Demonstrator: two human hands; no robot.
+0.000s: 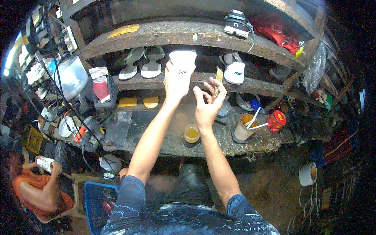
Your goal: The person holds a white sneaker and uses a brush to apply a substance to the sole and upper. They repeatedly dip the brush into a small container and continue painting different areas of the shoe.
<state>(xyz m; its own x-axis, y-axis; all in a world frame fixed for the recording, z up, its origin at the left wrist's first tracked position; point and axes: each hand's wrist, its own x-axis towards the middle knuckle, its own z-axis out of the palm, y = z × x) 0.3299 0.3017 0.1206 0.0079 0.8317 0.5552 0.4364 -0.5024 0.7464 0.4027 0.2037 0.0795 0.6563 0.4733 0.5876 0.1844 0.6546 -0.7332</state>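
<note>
My left hand is raised to the middle shelf and grips a white shoe, toe end up against the shelf edge. My right hand hovers just to its right, fingers curled around a small thin object that is too small to identify. Below both hands, a small cup of yellow-brown liquid stands on the grimy worktop.
White sandals and a white slide lie on the shelf. A cup with brushes and a red tin stand at right. Cables hang at left. A seated person in orange is at lower left, beside a blue crate.
</note>
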